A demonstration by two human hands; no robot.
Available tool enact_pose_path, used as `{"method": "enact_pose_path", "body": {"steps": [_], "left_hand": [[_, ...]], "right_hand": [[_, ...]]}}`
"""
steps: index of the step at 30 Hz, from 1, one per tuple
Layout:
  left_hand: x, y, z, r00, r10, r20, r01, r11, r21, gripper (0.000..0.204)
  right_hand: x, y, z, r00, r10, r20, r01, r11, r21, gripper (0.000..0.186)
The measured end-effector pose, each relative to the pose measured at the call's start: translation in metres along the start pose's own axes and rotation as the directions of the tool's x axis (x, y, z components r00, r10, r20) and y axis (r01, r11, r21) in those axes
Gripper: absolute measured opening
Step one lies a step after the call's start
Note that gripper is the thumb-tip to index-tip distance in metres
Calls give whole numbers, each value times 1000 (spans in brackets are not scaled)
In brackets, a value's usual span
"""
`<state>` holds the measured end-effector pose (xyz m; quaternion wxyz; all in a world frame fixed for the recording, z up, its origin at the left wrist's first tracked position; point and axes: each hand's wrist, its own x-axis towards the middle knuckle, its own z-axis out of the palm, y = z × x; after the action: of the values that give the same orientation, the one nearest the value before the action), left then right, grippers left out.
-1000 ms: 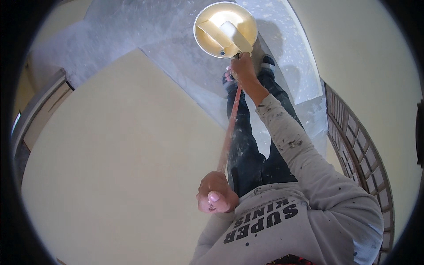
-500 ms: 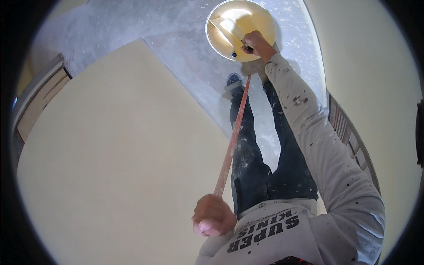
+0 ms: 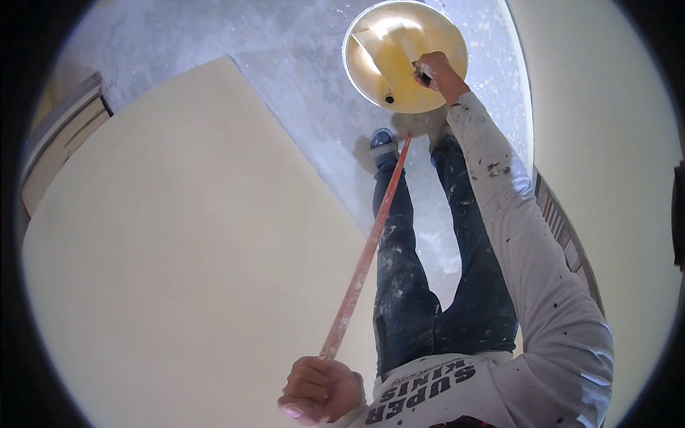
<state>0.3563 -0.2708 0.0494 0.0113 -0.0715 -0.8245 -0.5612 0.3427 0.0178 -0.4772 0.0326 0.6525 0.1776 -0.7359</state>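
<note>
My left hand (image 3: pixel 321 391) is closed round the near end of a long red pole (image 3: pixel 364 264) with pale smears along it. The pole slants away past my left leg, and its visible far end lies between my feet and the tub. My right hand (image 3: pixel 437 73) reaches over a round, yellowish tub (image 3: pixel 349 68), fingers closed on the black handle of a tool (image 3: pixel 422 74). A pale part, perhaps a paint roller (image 3: pixel 404 41), extends from near that hand into the tub. A thin pale bar with a dark end cap (image 3: pixel 389 98) leans inside the tub.
A cream wall (image 3: pixel 178 250) fills the left side, and another wall (image 3: pixel 606 178) rises close on my right. The grey floor (image 3: pixel 285 78) is speckled with pale spots. My sandalled left foot (image 3: pixel 383 139) stands near the tub. Dark railing-like bars (image 3: pixel 560 214) show beyond my right arm.
My left hand has drawn back toward me and to the left with the pole. My right hand stays over the tub; both now appear slightly lower and farther right.
</note>
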Motion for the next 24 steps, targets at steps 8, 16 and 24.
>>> {"method": "enact_pose_path", "body": {"steps": [8,16,24], "left_hand": [[11,-10,0,994,100,51,-93,988,-122,41],[7,-3,1,999,-27,-27,26,998,-56,50],[5,-6,-12,999,34,8,-33,994,-104,44]], "right_hand": [[102,-23,-1,999,-25,-22,23,996,-83,7],[60,-27,-21,998,49,-27,-53,984,-172,12],[49,-11,-20,959,-282,25,283,958,-44,5]]}}
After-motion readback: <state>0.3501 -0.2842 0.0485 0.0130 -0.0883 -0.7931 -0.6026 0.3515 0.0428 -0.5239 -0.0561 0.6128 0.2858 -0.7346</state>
